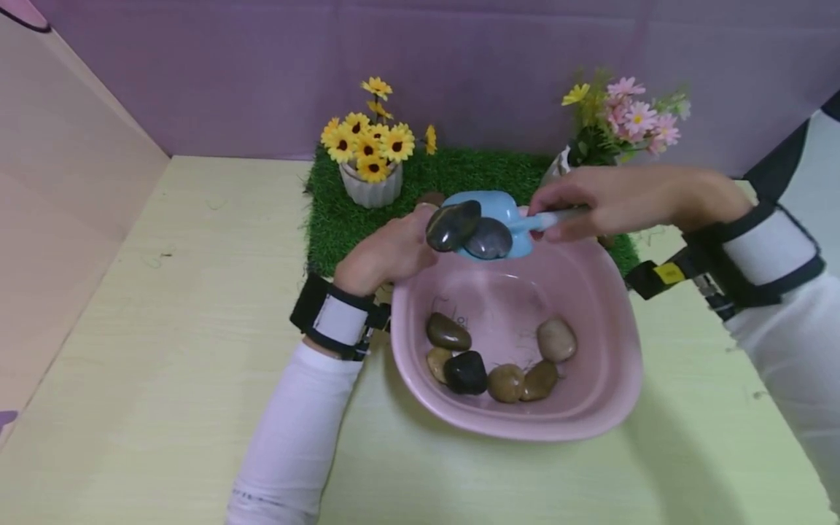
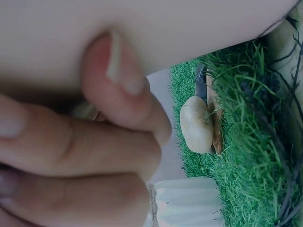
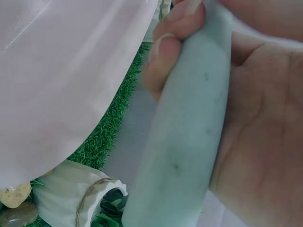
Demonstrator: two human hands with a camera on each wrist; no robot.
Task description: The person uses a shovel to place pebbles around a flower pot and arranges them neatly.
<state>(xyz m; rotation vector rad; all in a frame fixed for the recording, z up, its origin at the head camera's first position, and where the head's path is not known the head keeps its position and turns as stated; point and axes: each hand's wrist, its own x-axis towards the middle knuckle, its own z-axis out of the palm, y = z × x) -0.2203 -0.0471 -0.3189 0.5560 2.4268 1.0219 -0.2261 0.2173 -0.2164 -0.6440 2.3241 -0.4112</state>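
- Your right hand (image 1: pixel 610 200) grips the handle of the blue scoop (image 1: pixel 488 215), fingers wrapped round it; the scoop sits over the far rim of the pink basin (image 1: pixel 590 408).
- Your left hand (image 1: pixel 387 251) is curled, fingertips on the dark stone (image 1: pixel 453 224) at the scoop's edge; a grey stone (image 1: pixel 488 239) lies beside it.
- Keep the scoop level and that stone steadied: it overhangs the lip and will likely slide.
- Keep the load above the basin, not the grass mat (image 1: pixel 341 211).
- 6 stones (image 1: pixel 505 383) lie in the basin.
- 1 pale stone (image 2: pixel 196 124) lies on the mat.
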